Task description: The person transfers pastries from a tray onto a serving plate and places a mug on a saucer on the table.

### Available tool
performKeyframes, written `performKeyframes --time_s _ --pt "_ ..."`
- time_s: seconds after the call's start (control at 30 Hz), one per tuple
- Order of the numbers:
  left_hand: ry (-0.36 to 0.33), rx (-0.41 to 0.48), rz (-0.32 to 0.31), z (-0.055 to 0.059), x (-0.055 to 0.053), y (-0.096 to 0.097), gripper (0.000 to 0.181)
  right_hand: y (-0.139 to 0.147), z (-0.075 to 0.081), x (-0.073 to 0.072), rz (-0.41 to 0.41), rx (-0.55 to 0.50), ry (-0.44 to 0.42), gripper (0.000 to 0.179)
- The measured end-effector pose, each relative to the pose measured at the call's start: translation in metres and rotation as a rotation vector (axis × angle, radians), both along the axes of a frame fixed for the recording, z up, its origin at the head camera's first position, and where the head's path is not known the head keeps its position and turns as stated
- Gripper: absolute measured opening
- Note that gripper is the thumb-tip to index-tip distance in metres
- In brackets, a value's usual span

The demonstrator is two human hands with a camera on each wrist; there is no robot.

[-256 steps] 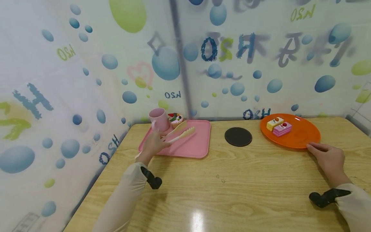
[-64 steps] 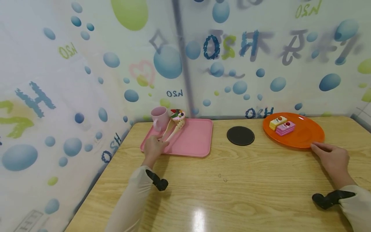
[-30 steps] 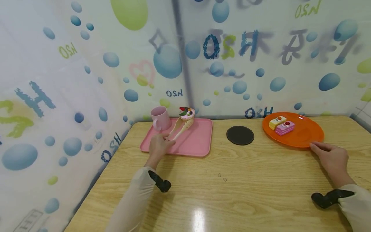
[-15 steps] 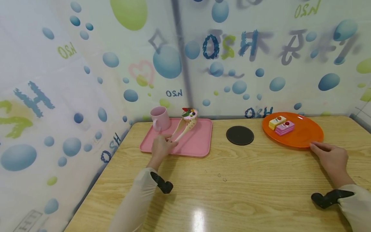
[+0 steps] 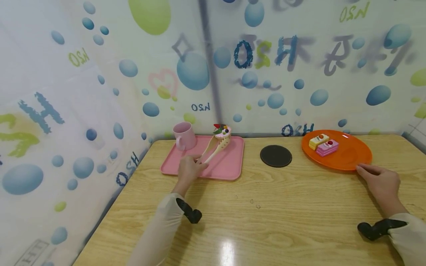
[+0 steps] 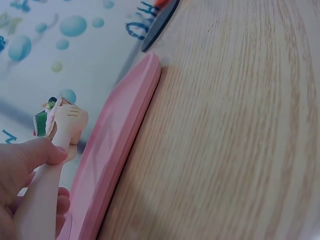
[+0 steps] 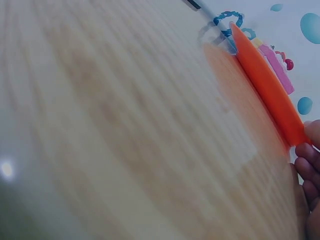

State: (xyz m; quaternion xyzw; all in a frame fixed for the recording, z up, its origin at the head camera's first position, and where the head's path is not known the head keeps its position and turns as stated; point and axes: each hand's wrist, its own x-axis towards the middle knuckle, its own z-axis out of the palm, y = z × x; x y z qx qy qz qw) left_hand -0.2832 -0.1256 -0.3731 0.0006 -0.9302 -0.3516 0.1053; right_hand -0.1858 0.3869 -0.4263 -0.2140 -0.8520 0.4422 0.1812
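Note:
My left hand (image 5: 189, 168) grips a pair of cream tongs (image 5: 215, 150) over the pink tray (image 5: 229, 167). Between the tips of the tongs sits a toy tart (image 5: 223, 132) with pink cream and fruit on top; in the left wrist view the tart (image 6: 46, 122) is partly hidden behind the tongs' head. At the right, my right hand (image 5: 382, 184) pinches the near rim of an orange plate (image 5: 349, 155). Two toy cake slices lie side by side on that plate, one yellow (image 5: 318, 141) and one pink (image 5: 327, 147).
A pink mug (image 5: 185, 136) stands at the tray's back left corner. The black round coaster (image 5: 276, 156) lies on the wooden table (image 5: 266, 221) between tray and plate. A patterned curtain (image 5: 253, 92) rises right behind the table's far edge.
The tongs first pointed past the tart, then closed around it. My left hand has since carried tongs and tart rightward, away from the mug. My right hand has stayed on the plate.

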Motion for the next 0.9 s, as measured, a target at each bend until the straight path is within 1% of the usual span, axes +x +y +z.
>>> performKeyframes --time_s 0.33,0.6,0.77,0.9 --pt "-0.02 0.044 -0.037 -0.001 0.003 0.007 0.042 0.001 -0.003 0.0 0.003 -0.012 -0.012 0.065" --pt "-0.025 0.042 -0.051 0.0 0.003 0.015 0.044 0.001 -0.004 -0.002 -0.005 -0.026 -0.019 0.067" --pt "0.006 0.023 -0.084 0.002 0.002 0.021 0.043 0.001 -0.003 -0.002 -0.005 -0.028 -0.023 0.067" --pt "0.025 0.025 -0.115 0.004 0.003 0.027 0.044 0.0 -0.002 -0.001 0.0 -0.019 -0.014 0.066"
